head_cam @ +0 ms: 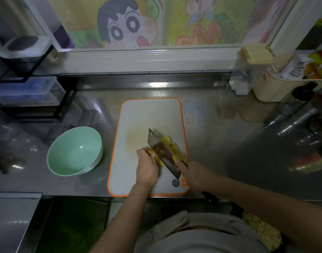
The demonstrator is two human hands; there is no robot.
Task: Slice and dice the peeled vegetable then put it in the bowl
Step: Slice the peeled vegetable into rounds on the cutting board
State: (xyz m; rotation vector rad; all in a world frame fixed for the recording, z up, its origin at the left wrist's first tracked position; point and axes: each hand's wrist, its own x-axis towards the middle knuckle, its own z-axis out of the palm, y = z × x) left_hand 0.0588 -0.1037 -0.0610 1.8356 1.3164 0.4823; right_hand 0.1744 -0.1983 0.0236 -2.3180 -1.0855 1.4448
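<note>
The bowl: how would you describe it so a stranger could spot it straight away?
Start at the orange-rimmed cutting board in the middle of the steel counter. Just left of it, not touching, sits the bowl. It is the only pale green, round dish there, and it is empty.

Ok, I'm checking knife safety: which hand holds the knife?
The right hand grips the knife; the left hand only holds the vegetable on the board.

A cartoon poster [127, 24] hung behind the steel counter [220, 143]; a cream basket [266, 92] stood right, clear boxes [27, 92] left.
</note>
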